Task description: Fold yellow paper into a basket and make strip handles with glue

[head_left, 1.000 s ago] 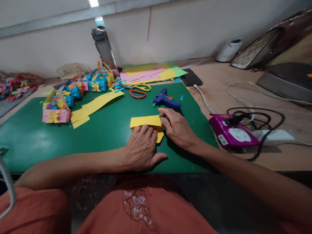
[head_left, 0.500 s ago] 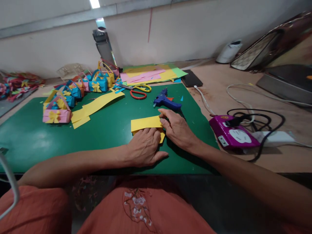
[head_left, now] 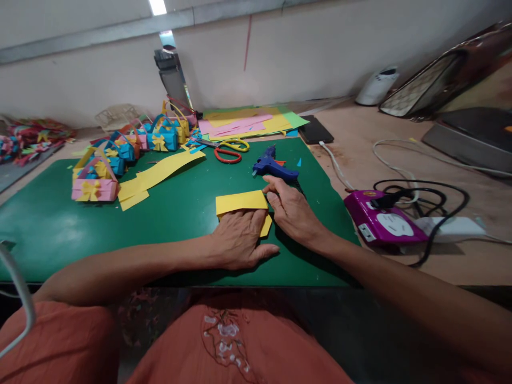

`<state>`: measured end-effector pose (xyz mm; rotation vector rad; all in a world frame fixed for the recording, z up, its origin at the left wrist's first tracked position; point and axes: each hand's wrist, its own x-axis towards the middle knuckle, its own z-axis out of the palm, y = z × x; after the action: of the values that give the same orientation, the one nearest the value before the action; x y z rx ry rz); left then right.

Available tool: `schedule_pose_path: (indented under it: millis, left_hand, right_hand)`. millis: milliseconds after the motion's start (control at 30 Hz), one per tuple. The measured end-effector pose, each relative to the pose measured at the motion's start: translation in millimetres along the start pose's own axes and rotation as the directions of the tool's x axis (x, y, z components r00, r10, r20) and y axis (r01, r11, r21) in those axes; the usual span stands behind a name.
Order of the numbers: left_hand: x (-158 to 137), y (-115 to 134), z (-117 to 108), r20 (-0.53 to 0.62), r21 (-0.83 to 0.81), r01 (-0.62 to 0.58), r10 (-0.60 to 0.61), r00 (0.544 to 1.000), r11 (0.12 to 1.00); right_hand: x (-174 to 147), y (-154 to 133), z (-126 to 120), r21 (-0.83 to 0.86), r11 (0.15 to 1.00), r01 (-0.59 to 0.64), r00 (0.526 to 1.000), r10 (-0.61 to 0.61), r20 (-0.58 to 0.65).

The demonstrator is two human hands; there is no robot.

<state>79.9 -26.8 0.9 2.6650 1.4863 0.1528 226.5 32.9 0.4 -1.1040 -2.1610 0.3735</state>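
Observation:
A folded piece of yellow paper [head_left: 241, 200] lies on the green mat in front of me, with a slanted flap at its lower right. My left hand [head_left: 240, 240] is laid flat over its near part, thumb stretched to the right, and the fingertips pass out of sight under the raised upper panel. At the paper's right upper corner, my right hand [head_left: 294, 210] has its fingers curled, with thumb and forefinger against the edge. Just beyond it rests a blue glue gun [head_left: 274, 165]. Scissors [head_left: 228, 152] with red and yellow handles lie farther off.
Small paper baskets [head_left: 94, 189] with bows stand at the left, beside yellow paper strips [head_left: 160, 173]. Coloured sheets [head_left: 248, 121] are stacked at the back. A phone [head_left: 316, 129] and a purple power socket [head_left: 384, 216] with cables sit to the right.
My left hand's fingers have straightened and slid farther under the yellow paper's upper panel. My right hand stays at the paper's right corner.

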Motion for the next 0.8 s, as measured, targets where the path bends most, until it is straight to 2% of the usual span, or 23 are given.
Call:
schedule_pose_path:
  millis: [233, 400, 800]
  left_hand:
    - [1.4, 2.1, -3.0, 0.04, 0.035, 0.022, -0.023, 0.999, 0.999]
    - [3.2, 2.4, -5.7, 0.054, 0.051, 0.016, -0.019, 0.998, 0.999]
    - [4.2, 0.0, -4.8, 0.016, 0.036, 0.012, -0.013, 1.0, 0.999]
  right_hand:
    - [1.0, -2.8, -1.6, -0.02, 0.999, -0.049, 0.999, 0.05, 0.021]
    - [0.4, -2.7, -1.3, -0.009, 0.999, -0.041, 0.999, 0.041, 0.019]
    - [0.8, -3.0, -1.3, 0.005, 0.999, -0.032, 0.999, 0.032, 0.021]
